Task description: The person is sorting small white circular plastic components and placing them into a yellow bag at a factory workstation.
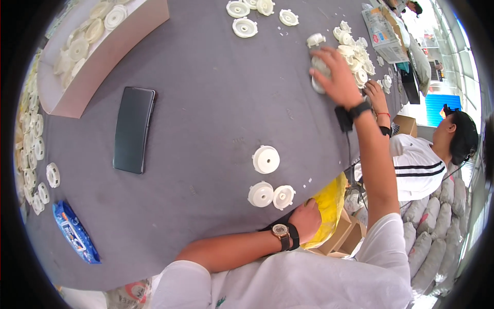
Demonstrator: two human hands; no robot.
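Note:
My right hand (337, 77) reaches to the far right of the table, its thumb and fingers around blurred white plastic caps (319, 66). Right beside it lies a pile of similar white round parts (355, 54). My left hand (307, 221) is curled at the near table edge, against a yellow plastic bag (329, 213); what its fingers hold, if anything, is hidden. Just left of it sit two white caps (261, 194) (283, 197) close together, with another white cap (266, 159) a little farther off.
A black phone (134, 130) lies left of centre, below a pale box (108, 56) of white parts. More white rings (31, 154) line the left edge, near a blue wipes pack (75, 233). Several caps (245, 27) lie at the back. A co-worker's hand (377, 98) is beside the pile.

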